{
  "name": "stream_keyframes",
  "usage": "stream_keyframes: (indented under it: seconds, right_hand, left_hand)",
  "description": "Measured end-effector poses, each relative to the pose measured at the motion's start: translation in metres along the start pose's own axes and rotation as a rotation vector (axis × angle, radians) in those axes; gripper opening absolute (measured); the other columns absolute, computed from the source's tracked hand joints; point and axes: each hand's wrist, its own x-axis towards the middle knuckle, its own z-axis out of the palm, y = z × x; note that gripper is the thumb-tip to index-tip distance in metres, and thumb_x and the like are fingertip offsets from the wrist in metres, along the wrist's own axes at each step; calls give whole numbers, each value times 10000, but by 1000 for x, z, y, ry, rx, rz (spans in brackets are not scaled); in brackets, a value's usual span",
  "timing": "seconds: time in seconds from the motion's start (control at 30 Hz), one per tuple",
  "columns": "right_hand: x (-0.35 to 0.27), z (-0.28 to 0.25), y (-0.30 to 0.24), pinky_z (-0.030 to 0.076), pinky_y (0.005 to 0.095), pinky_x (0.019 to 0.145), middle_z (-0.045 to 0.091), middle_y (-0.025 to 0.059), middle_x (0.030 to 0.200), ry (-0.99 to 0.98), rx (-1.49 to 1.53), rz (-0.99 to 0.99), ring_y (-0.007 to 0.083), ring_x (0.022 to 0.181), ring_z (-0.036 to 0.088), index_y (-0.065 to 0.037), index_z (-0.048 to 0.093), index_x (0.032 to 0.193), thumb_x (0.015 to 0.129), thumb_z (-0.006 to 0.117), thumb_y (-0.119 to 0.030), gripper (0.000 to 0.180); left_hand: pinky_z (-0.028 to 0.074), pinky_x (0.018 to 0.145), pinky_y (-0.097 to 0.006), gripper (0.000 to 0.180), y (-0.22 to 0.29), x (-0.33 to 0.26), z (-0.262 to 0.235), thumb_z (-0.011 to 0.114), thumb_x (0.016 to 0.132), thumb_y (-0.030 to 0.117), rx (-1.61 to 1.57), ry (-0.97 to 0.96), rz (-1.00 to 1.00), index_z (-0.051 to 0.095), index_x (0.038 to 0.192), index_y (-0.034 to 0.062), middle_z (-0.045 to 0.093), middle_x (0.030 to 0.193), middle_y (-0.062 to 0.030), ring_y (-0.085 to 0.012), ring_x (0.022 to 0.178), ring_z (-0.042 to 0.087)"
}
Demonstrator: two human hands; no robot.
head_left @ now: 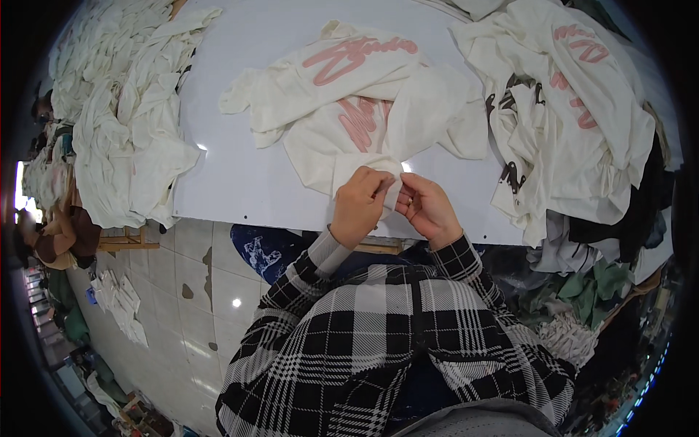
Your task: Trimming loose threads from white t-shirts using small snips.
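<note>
A white shirt (309, 156) with pink printed lettering lies bunched on the pale tabletop in front of me, one part folded over another. Its near edge reaches toward me, and both my hands are at it. My left hand (359, 205) is closed on the folded cloth, thumb and fingers pinched together. Just beside it, my right hand (432, 208) pinches the same edge between thumb and forefinger, its other fingers curled. The fingertips almost meet at the cloth. Whether anything small is between them is hidden.
White garments pile up on the left (120, 160). More pink-printed white garments (611, 146) lie at the right, with small dark clip-like pieces (513, 176) on them. Dark and green cloth (597, 291) is heaped below right. A person (62, 233) sits at far left. White cloth pieces (118, 302) lie lower left.
</note>
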Motion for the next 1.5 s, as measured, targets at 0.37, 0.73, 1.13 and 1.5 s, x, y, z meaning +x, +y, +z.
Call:
stream_keyframes:
  seconds: [0.37, 0.73, 1.13, 1.5]
  right_hand:
    - [0, 3, 7, 503, 287, 767, 589, 95, 964, 91, 54, -176, 144, 823, 592, 22, 488, 1062, 895, 499, -111, 213]
    - [-3, 14, 5, 473, 223, 712, 600, 42, 877, 124, -56, -318, 91, 753, 562, 7, 555, 1121, 867, 506, -25, 261]
    - [-11, 17, 18, 421, 182, 695, 580, -3, 794, 129, -338, -409, 56, 717, 501, -13, 569, 1161, 848, 555, -16, 313]
    - [-10, 10, 19, 430, 193, 735, 518, 23, 1191, 108, -662, -714, 48, 814, 506, -51, 549, 1189, 823, 524, 45, 379]
  left_hand:
    - [353, 479, -179, 86, 4, 8, -12, 557, 872, 102, -811, -47, -606, 566, 868, 16, 559, 716, 1, -45, 538, 474]
    - [352, 489, -179, 71, 0, -4, -45, 575, 845, 66, -637, -414, -447, 559, 881, 7, 529, 695, 9, -39, 537, 434]
    - [437, 553, -248, 157, 0, 0, -15, 654, 783, 95, -163, 7, -34, 616, 912, 14, 584, 757, -60, -150, 603, 528]
    - [377, 503, -216, 158, 14, 25, -28, 623, 833, 134, -417, -167, -308, 600, 863, -19, 582, 673, -16, -64, 546, 468]
